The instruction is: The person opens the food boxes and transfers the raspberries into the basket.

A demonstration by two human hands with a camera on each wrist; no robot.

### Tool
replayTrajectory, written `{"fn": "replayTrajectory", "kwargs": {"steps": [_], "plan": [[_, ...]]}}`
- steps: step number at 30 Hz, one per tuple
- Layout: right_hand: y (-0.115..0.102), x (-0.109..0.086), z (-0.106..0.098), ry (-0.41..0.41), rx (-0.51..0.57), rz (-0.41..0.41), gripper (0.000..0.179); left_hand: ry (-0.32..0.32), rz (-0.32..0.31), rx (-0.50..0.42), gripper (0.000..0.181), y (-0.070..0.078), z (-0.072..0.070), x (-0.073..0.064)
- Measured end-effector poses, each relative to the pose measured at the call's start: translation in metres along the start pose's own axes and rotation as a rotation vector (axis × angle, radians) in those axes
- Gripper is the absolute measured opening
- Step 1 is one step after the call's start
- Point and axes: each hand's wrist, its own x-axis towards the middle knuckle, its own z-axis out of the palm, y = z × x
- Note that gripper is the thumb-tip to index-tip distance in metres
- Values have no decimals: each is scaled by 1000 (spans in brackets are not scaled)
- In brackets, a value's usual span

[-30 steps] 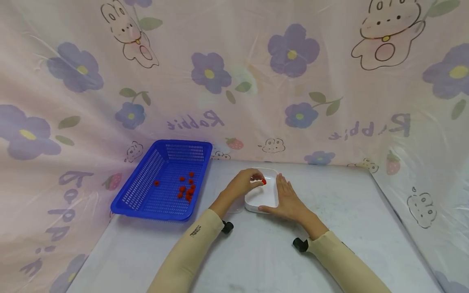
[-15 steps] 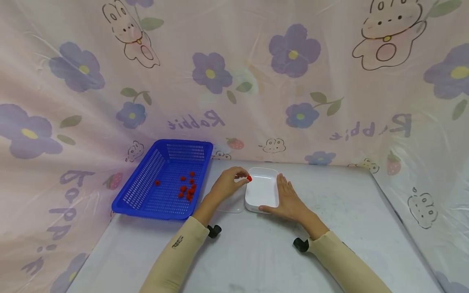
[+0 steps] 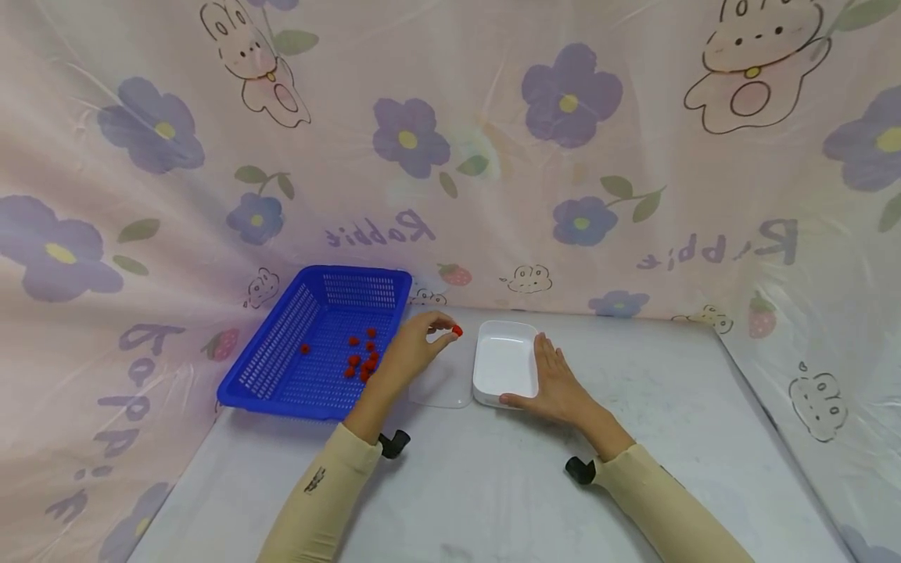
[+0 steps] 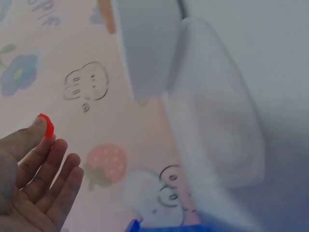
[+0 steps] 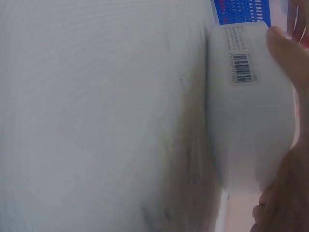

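My left hand (image 3: 410, 349) pinches a small red raspberry (image 3: 457, 331) between thumb and fingertips, above the clear lid (image 3: 445, 385). In the left wrist view the raspberry (image 4: 47, 125) shows at the thumb tip, the other fingers apart from it. My right hand (image 3: 559, 387) rests against a white rectangular box (image 3: 504, 367), its straight fingers along the right side and its thumb at the near edge. From the right wrist the box's side (image 5: 251, 121) shows a barcode label. Several more raspberries (image 3: 354, 360) lie in the blue basket (image 3: 232, 395), partly behind my left arm.
The slotted basket stands left of the lid, its near right corner hidden by my left forearm. A patterned curtain (image 3: 493, 188) hangs behind and around the white table (image 3: 521, 485). Black wrist mounts (image 3: 580, 471) stick out from both sleeves.
My left hand has moved left, from over the white box to above the lid, still pinching the raspberry. My right hand has stayed at the box.
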Motion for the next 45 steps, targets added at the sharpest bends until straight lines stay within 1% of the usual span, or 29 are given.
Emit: {"fn": "replayTrajectory", "kwargs": {"steps": [2, 6, 9, 16, 24, 31, 36, 39, 45], "plan": [[0, 0, 0, 3, -3, -2, 145, 12, -21, 4, 23, 1, -9, -2], [1, 0, 0, 3, -10, -7, 145, 41, -67, 1, 28, -4, -24, -8], [1, 0, 0, -3, -11, -7, 145, 53, -87, -6, 28, -13, -33, -12], [1, -1, -1, -8, -14, -7, 144, 59, -147, -14, 28, -31, -51, -22], [1, -2, -3, -3, -10, -7, 143, 92, -170, 11, 27, -48, -69, -30], [0, -2, -4, -5, -4, -6, 143, 114, -228, 21, 30, -59, -80, -34], [0, -1, -2, -6, -5, -8, 143, 124, -238, 35, 28, -68, -86, -36], [1, 0, -1, -6, -6, -6, 143, 132, -253, 54, 28, -74, -89, -38], [0, 0, -1, -7, -7, -9, 143, 142, -307, 70, 27, -87, -92, -42]]}}
